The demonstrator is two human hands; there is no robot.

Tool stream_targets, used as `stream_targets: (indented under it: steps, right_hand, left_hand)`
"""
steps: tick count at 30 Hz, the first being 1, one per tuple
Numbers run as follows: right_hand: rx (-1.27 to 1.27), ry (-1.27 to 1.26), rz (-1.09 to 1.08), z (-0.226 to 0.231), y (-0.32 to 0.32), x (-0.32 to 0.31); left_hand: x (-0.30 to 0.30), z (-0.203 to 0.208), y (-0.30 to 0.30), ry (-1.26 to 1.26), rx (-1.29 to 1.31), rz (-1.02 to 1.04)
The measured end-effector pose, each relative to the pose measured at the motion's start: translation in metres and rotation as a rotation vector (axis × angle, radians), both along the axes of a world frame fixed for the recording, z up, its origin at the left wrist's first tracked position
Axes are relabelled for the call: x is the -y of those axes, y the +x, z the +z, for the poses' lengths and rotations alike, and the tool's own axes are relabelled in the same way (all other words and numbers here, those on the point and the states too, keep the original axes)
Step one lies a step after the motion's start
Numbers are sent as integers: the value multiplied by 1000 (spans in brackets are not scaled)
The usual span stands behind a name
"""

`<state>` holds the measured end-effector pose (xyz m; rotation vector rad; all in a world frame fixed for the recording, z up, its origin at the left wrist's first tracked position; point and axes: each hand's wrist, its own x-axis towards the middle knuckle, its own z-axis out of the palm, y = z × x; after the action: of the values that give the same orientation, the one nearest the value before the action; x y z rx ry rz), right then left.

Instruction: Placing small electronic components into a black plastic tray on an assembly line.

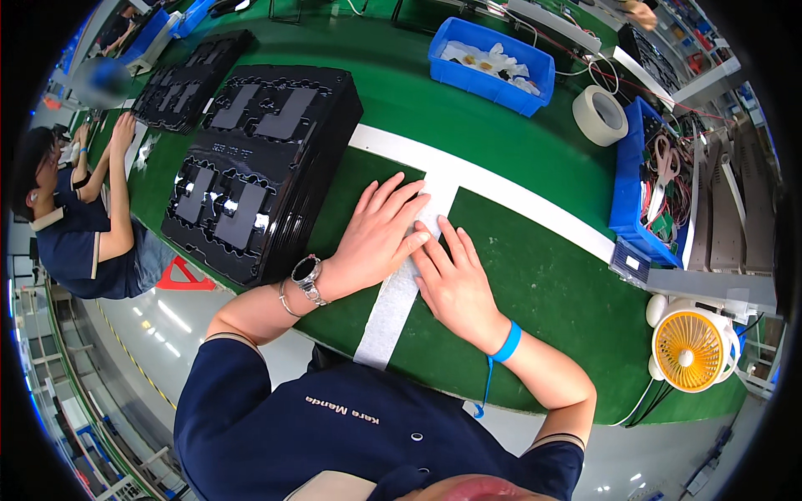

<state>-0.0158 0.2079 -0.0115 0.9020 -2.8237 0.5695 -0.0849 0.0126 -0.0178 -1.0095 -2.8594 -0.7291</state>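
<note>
My left hand (380, 230) lies flat, palm down, on the green work mat (535, 275), its fingertips at the white tape strip (389, 321) that runs toward me. Just to its right, my right hand (455, 280) rests on the same strip and mat, fingers stretched forward. The two hands nearly touch, and nothing shows in either. What lies under the palms is hidden. A metal wristwatch (307, 275) and a bracelet are on my left wrist; a blue wrist strap (506, 341) with a cord circles my right one.
Left of my hands stands a stack of black plastic trays (259, 159). A blue bin (535, 98) with white pieces, a tape roll (600, 115), a blue bin (625, 196) holding scissors and wires, and a yellow-white fan (687, 351) stand to the right. A co-worker (79, 225) sits at left.
</note>
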Motion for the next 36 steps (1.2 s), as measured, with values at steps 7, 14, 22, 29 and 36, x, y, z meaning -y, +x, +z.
stream_targets:
  steps: [7, 14, 22, 29, 36]
  right_hand:
    - [4, -10, 1, 0, 0, -1]
    - [32, -30, -8, 0, 1, 0]
    - [23, -7, 3, 0, 0, -1]
    - [14, 8, 7, 0, -1, -1]
    - [4, 5, 7, -1, -1, -1]
  left_hand:
    - [0, -1, -2, -33, -39, 2]
    - [1, -2, -3, -12, -39, 15]
    - [1, -2, -2, -45, -40, 7]
    - [1, -1, -2, -63, -38, 2]
    - [0, 0, -2, -66, -41, 4]
